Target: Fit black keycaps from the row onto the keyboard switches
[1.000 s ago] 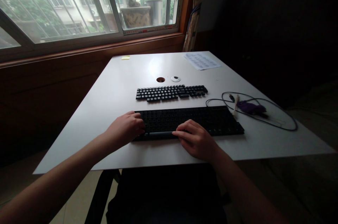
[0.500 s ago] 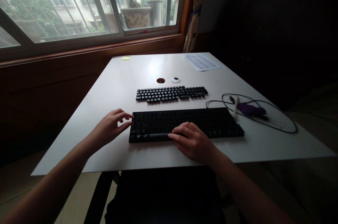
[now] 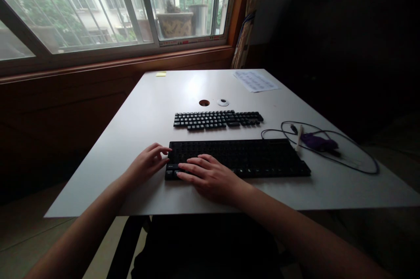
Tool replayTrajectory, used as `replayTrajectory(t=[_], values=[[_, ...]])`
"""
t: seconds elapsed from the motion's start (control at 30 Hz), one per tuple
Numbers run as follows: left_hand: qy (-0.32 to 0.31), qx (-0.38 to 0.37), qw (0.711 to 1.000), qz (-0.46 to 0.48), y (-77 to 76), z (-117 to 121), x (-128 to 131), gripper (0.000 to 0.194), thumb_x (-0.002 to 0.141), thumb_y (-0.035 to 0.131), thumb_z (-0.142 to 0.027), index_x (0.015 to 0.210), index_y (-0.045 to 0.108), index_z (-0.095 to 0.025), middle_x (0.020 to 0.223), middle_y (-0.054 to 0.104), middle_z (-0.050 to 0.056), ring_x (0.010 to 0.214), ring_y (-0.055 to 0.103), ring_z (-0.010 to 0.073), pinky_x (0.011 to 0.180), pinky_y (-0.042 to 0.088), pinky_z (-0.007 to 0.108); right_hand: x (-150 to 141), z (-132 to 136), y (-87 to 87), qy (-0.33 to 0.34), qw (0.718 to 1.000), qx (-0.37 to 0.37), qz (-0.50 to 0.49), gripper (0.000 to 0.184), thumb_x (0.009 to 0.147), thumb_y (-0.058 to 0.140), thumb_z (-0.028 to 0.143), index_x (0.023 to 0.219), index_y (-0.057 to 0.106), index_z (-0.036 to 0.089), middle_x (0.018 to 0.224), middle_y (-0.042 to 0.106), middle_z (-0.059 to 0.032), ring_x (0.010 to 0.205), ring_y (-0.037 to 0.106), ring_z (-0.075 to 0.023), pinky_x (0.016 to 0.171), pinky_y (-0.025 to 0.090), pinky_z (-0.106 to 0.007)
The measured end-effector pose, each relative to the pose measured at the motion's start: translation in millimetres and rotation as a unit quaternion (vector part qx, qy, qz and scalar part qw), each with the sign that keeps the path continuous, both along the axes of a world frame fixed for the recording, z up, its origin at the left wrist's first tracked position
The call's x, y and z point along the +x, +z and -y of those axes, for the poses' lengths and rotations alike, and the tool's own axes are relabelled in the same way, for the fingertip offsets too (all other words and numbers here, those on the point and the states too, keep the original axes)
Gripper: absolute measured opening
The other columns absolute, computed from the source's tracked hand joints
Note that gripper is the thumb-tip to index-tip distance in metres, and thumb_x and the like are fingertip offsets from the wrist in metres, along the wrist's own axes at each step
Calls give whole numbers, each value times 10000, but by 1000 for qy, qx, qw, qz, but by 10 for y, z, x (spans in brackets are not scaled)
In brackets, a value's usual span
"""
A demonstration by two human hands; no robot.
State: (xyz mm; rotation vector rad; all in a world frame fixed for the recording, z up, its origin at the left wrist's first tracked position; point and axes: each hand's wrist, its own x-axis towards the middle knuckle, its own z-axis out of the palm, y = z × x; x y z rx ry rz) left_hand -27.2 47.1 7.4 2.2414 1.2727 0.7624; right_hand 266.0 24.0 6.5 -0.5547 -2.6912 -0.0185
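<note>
Reading the clock from the middle of the black keyboard (image 3: 256, 156), lying flat on the table with 12 toward the window: now lays the right hand (image 3: 213, 180) at 7 o'clock, against 6 o'clock half a second ago, fingers loosely spread, tips down near the wide keycap (image 3: 169, 167) at about 9, with nothing visible gripped. Keeps the left hand (image 3: 146, 166) at 9 o'clock by the short edge, much as then, thumb and fingertips narrowly parted, nothing visible between; cannot tell whether touching the casing. Seems, judging from this, to turn the work from the middle of the near edge toward the left-end keys. Cannot judge the seating of the caps. Leaves a bare strip of white table (image 3: 98, 174) at 6 o'clock, right forearm crossing at 5. Allows more room at 9, beyond the left hand. Offers only a narrow gap at 12, before the loose keycaps (image 3: 203, 119). Meets clutter between 2 and 3: looped cable (image 3: 361, 142), pale stick (image 3: 299, 138), purple cloth (image 3: 316, 142).
</note>
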Motion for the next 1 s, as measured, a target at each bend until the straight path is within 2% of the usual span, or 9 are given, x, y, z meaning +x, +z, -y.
replayTrajectory(t=[0.37,0.6,0.73,1.0], values=[[-10,30,999,-24,-53,-6,-5,278,1006,564,-346,1244,644,-227,1024,614,62,780,624,137,717,545,265,-8,34,-83,-28,998,-37,-44,442,999,494,156,1434,526,224,1451,627,-61,1393,503,-193,1220,295,-462],[-7,31,999,-25,-27,8,12,279,1001,565,-334,1243,649,-224,1015,626,62,791,626,146,716,540,267,15,59,-70,-25,999,-27,-6,528,1001,506,179,1521,437,247,1573,499,-56,1465,408,-229,1225,293,-485],[-9,33,999,-24,-16,14,17,276,1002,562,-337,1240,649,-226,1006,623,60,798,621,150,732,541,273,15,67,-85,-31,999,-27,-19,507,1010,473,170,1511,442,239,1543,536,-48,1454,427,-213,1247,245,-475],[-12,37,999,-22,-56,6,-2,274,1005,568,-330,1244,645,-221,994,611,56,791,610,150,725,531,276,19,81,-67,-33,999,-20,-6,533,988,502,153,1510,448,246,1592,473,-60,1481,391,-224,1259,220,-510]])
